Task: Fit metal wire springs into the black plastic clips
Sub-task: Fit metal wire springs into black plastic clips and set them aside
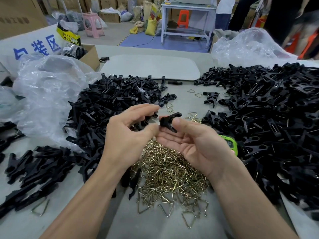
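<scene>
My right hand (195, 144) lies palm up and pinches a black plastic clip (170, 120) between thumb and fingers, above the table's middle. My left hand (127, 135) is just left of it with curled fingers; a black clip part (151, 118) shows inside them, and its thumb tip touches the clip's left end. A heap of brass-coloured wire springs (169, 169) lies under both hands. A pile of black clip parts (107, 107) lies to the left. A larger pile of clips (267, 109), many with wire in them, lies to the right.
Clear plastic bags (44, 94) lie at the left, and another bag (246, 47) at the back right. A grey board (150, 67) lies behind the piles and a cardboard box (89, 56) at the back left. A green device (229, 144) sits beside my right hand. People stand far right.
</scene>
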A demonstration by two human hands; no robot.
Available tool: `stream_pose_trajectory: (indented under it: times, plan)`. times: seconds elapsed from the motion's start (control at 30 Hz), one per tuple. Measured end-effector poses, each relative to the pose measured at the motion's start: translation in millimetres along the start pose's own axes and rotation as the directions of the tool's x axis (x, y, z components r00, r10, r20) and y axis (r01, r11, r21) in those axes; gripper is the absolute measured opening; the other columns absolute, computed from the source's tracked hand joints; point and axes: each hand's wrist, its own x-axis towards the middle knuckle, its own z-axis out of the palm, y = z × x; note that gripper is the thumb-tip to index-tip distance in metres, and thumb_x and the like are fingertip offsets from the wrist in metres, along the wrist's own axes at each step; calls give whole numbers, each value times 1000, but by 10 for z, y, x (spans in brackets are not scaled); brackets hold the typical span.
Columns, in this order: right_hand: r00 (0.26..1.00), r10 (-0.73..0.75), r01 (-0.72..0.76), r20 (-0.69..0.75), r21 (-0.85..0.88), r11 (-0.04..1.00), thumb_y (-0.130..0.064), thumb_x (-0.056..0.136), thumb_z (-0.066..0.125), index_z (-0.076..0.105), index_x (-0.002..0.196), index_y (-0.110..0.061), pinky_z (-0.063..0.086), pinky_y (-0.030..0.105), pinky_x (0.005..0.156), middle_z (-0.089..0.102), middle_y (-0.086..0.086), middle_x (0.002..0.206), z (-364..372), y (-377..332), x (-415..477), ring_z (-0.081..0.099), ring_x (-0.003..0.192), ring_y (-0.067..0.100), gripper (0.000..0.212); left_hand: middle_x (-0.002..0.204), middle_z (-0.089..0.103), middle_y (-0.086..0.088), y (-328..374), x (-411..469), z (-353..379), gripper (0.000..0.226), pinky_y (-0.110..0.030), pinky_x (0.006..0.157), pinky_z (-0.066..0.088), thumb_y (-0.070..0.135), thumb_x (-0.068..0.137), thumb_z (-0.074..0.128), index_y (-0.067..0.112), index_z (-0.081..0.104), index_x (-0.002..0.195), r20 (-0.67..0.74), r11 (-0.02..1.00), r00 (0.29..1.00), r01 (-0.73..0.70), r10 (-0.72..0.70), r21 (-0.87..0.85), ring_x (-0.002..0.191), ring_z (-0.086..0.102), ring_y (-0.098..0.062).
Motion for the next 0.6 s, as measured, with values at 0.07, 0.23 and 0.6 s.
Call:
stream_pose_trajectory:
  times: [0.07, 0.23, 0.6]
  plan:
    - [995, -29, 31, -90, 18, 999, -6, 75, 73, 79, 92, 7, 64, 39, 76, 73, 33, 105, 0, -26, 4, 76, 98, 41, 22, 110, 76, 20, -20, 31, -35, 42, -22, 91, 56, 15, 75, 74, 45, 80, 105, -115, 998, 992, 48, -51, -29, 107, 71, -3]
    - [975, -87, 95, -204, 32, 995, -1, 69, 73, 78, 83, 10, 65, 38, 69, 73, 35, 99, -61, -35, 30, 76, 90, 43, 19, 88, 78, 18, -78, 108, -99, 45, -8, 67, 51, 12, 74, 66, 53, 80, 87, -349, 983, 919, 174, -182, -53, 81, 72, 1]
    - [866, -460, 318, 195, 496, 808, -33, 62, 94, 42, 149, -4, 47, 41, 113, 57, 11, 144, -392, -506, -186, 47, 144, 27, 105, 84, 77, 14, -97, 78, -228, 38, -33, 80, 58, 19, 88, 66, 40, 77, 117, -306, 787, 938, 313, -166, 532, 49, 59, -7]
